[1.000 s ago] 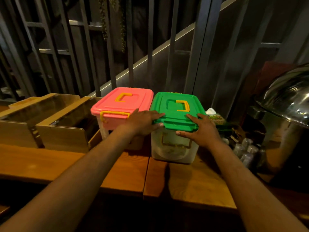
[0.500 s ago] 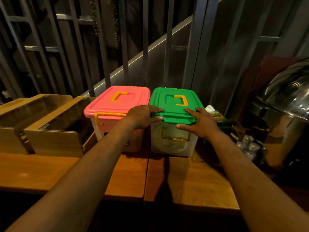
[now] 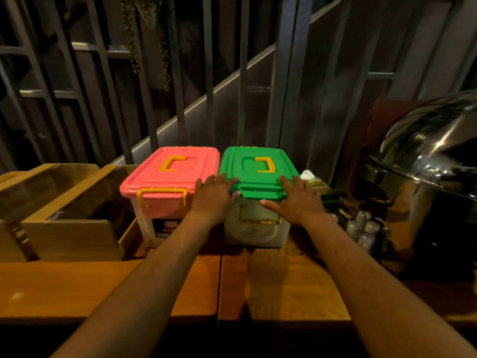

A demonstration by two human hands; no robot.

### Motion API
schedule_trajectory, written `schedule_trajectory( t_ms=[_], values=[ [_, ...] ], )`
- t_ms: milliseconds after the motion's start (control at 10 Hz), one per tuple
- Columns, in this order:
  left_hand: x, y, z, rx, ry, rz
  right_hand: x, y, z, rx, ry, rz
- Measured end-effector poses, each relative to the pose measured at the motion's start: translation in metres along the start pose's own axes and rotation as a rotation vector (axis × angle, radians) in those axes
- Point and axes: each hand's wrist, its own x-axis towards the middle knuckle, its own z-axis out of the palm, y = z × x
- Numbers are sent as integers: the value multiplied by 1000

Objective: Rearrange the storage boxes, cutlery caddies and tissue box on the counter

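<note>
Two clear storage boxes stand side by side at the back of the wooden counter (image 3: 284, 285). The pink-lidded box (image 3: 165, 182) is on the left, the green-lidded box (image 3: 258, 171) on the right; both lids have yellow handles. My left hand (image 3: 214, 197) grips the green lid's front left corner, thumb under the rim. My right hand (image 3: 296, 202) grips its front right corner. Two wooden cutlery caddies (image 3: 69, 228) sit left of the pink box. A tissue box (image 3: 316, 182) peeks out right of the green box.
A shiny steel chafing dish lid (image 3: 433, 151) fills the right side. Small glass jars (image 3: 364, 228) cluster between it and the green box. Dark metal railings (image 3: 180, 86) rise behind the boxes. Bare counter lies in front of the boxes.
The green box has slid back, away from the counter's front, with both hands on its lid. It stands level with the pink box.
</note>
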Motion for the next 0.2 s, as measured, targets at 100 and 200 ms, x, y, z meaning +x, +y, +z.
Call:
schedule_trajectory(
  t_ms=[100, 200],
  values=[
    [-10, 22, -5, 7, 91, 16, -11, 4, -8, -27, 34, -28],
    [-12, 52, -19, -99, 191, 119, -25, 16, -27, -66, 230, -68]
  ],
)
